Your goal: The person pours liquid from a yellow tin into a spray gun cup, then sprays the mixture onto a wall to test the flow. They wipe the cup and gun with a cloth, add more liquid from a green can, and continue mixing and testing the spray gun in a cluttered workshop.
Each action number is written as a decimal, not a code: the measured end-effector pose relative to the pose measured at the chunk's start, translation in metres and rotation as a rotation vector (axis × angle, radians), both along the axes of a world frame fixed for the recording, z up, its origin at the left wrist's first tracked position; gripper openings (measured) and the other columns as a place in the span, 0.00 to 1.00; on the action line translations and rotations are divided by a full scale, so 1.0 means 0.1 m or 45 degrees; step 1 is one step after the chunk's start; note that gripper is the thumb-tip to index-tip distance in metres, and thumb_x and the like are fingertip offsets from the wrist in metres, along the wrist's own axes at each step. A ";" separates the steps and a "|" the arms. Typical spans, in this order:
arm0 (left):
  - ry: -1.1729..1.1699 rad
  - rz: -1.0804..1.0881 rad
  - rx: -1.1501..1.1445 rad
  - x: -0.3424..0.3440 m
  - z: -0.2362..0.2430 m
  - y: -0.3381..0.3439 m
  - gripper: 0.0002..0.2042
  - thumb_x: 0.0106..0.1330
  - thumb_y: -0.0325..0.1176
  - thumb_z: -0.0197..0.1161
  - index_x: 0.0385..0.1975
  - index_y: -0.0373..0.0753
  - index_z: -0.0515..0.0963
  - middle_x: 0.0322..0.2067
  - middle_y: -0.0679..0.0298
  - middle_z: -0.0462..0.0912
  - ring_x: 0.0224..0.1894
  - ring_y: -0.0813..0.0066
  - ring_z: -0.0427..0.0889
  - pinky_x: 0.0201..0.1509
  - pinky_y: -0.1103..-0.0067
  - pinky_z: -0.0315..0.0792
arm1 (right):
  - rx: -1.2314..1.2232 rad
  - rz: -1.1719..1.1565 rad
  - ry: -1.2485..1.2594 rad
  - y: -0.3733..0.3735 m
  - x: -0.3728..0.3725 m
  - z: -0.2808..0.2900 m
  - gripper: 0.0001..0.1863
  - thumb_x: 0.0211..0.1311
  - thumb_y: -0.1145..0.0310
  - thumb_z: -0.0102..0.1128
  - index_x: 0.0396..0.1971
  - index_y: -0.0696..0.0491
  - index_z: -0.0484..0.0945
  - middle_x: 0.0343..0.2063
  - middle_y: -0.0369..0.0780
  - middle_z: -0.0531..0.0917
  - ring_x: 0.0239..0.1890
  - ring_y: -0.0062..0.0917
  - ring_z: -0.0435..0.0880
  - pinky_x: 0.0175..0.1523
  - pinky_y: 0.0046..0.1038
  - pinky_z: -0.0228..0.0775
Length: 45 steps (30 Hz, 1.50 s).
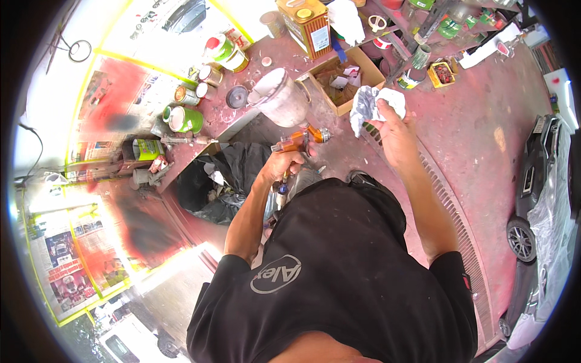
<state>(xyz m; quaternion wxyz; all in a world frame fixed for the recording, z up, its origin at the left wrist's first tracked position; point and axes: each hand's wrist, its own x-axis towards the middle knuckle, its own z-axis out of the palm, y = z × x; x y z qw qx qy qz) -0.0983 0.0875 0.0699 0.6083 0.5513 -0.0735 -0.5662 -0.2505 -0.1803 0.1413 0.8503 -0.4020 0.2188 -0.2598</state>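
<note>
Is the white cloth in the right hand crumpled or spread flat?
Crumpled: the cloth is bunched in the right hand, with creases across it and an uneven outline.

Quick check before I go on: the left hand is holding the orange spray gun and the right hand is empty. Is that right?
Not quite: the right hand isn't empty. The head view shows its fingers holding a crumpled white wipe, paper or cloth, I can't tell. The left hand does hold the orange spray gun.
</note>
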 end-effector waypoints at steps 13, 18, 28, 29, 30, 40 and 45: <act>0.270 -0.120 -0.153 0.11 0.29 -0.01 0.21 0.62 0.21 0.59 0.57 0.36 0.75 0.44 0.51 0.86 0.14 0.83 0.67 0.17 0.81 0.61 | 0.165 -0.043 -0.199 0.07 0.33 0.32 0.15 0.74 0.67 0.66 0.57 0.50 0.79 0.53 0.38 0.87 0.57 0.30 0.86 0.65 0.47 0.76; 0.150 -0.118 -0.118 -0.03 0.52 0.02 0.14 0.74 0.31 0.62 0.57 0.40 0.73 0.42 0.54 0.86 0.14 0.85 0.67 0.16 0.82 0.60 | 0.386 0.035 -0.550 -0.15 0.25 0.47 0.17 0.79 0.55 0.58 0.58 0.48 0.78 0.57 0.40 0.86 0.62 0.42 0.84 0.66 0.67 0.71; -0.015 -0.157 0.009 -0.14 0.62 0.11 0.14 0.75 0.32 0.66 0.56 0.38 0.77 0.42 0.61 0.87 0.17 0.86 0.69 0.18 0.86 0.63 | 0.594 0.081 -0.850 -0.34 -0.04 0.19 0.37 0.77 0.38 0.44 0.69 0.53 0.72 0.71 0.50 0.74 0.73 0.56 0.69 0.76 0.69 0.56; 0.001 -0.160 0.024 -0.15 0.65 0.10 0.14 0.75 0.32 0.66 0.56 0.38 0.77 0.41 0.61 0.86 0.17 0.86 0.69 0.18 0.86 0.62 | 0.597 0.098 -0.816 -0.34 -0.02 0.15 0.38 0.77 0.38 0.44 0.70 0.54 0.71 0.71 0.51 0.73 0.74 0.57 0.68 0.76 0.68 0.55; 0.018 -0.164 0.039 -0.15 0.68 0.09 0.14 0.75 0.33 0.66 0.56 0.38 0.77 0.41 0.61 0.86 0.17 0.87 0.69 0.18 0.86 0.62 | 0.664 0.210 -0.737 -0.32 -0.03 0.13 0.32 0.77 0.46 0.50 0.66 0.57 0.73 0.67 0.51 0.77 0.72 0.58 0.71 0.76 0.63 0.61; -0.042 -0.165 0.103 -0.31 0.89 0.02 0.16 0.78 0.37 0.63 0.60 0.37 0.76 0.41 0.59 0.86 0.16 0.86 0.68 0.18 0.87 0.61 | -0.730 -0.045 -0.113 0.01 0.27 0.71 0.13 0.69 0.74 0.71 0.52 0.55 0.83 0.42 0.33 0.85 0.42 0.14 0.82 0.45 0.22 0.78; -0.175 -0.338 0.189 -0.36 0.98 -0.04 0.18 0.79 0.41 0.63 0.59 0.38 0.77 0.39 0.65 0.86 0.17 0.88 0.68 0.18 0.86 0.61 | -1.358 0.122 -0.185 0.10 0.37 0.90 0.13 0.72 0.69 0.69 0.52 0.57 0.84 0.39 0.38 0.89 0.39 0.20 0.84 0.46 0.26 0.76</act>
